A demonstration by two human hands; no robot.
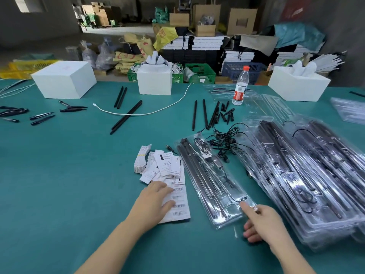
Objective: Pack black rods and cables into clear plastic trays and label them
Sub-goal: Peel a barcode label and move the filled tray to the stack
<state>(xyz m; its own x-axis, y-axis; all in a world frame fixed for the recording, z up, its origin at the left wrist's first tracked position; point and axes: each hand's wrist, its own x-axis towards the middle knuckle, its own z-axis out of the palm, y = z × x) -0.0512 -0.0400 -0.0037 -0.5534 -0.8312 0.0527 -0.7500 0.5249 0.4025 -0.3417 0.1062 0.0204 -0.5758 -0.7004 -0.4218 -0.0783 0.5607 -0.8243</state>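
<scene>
Table [59, 175]: green, in a cluttered storeroom.
Tray [213, 184]: clear, holding black rods and cable, beside label sheet [177, 196].
Left hand [156, 200]: flat, fingers spread, on the sheet.
Right hand [260, 220]: forefinger straight, pressing the tray's near corner.

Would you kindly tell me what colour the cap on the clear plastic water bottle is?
Red-orange; the clear plastic water bottle's cap shows in the head view.

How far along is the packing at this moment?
Done: a stack of filled trays lies at right. In hand: the right hand touches one packed tray; the left hand rests on the barcode label sheet. Left: loose rods and tangled cables.
</scene>
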